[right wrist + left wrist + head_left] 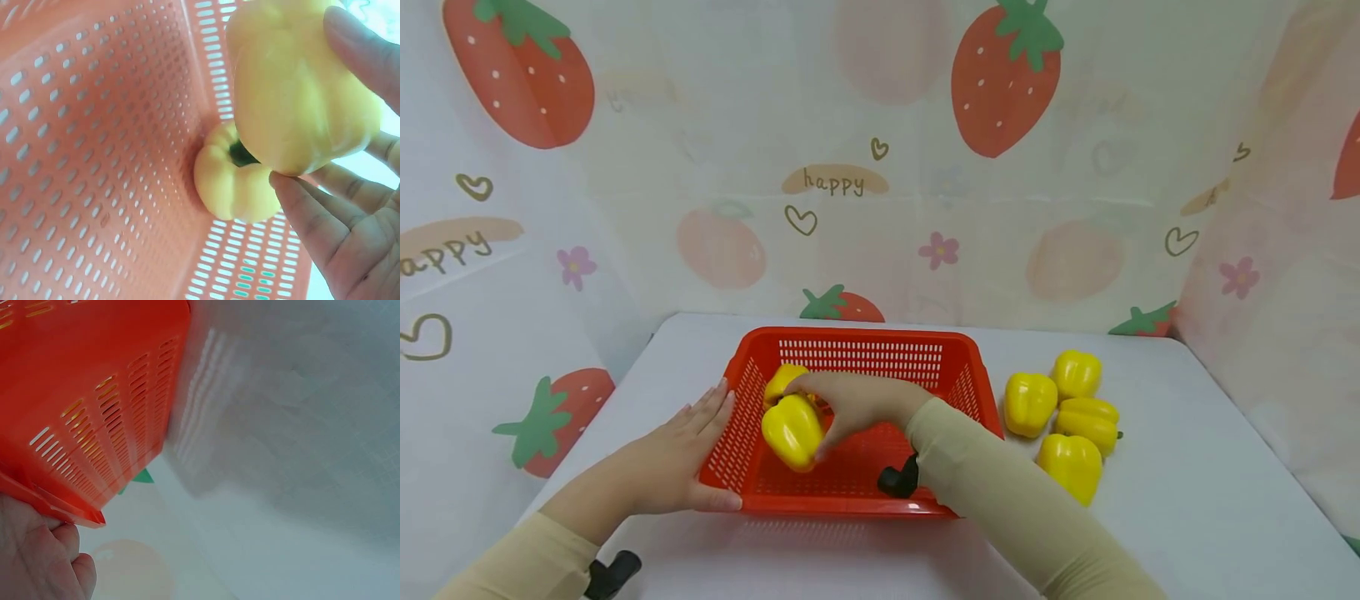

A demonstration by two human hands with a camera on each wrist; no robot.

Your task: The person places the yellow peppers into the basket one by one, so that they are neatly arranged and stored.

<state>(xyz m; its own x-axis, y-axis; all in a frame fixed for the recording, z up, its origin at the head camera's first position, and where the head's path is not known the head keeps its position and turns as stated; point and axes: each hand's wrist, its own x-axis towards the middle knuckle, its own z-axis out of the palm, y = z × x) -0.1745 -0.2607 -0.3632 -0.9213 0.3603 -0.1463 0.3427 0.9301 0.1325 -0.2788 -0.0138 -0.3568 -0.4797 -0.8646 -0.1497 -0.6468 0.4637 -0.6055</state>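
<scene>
A yellow bell pepper (793, 433) is gripped between the thumb and fingers of my right hand (859, 404), inside the red plastic basket (865, 505). The right wrist view shows this held pepper (300, 94) close up, partly in front of a second yellow bell pepper (234, 187) with a dark green stem. That second pepper lies in the basket's far left corner. My left hand (681, 454) rests along the basket's left rim, fingers stretched forward and thumb at the front corner. In the left wrist view, its fingers (62, 550) lie against the outside of the rim.
To the right of the basket, several yellow bell peppers (1030, 404) lie grouped on the white table (1195, 475). A strawberry-printed cloth (865, 250) hangs behind the table and on both sides. Black wrist mounts (898, 479) sit by both sleeves.
</scene>
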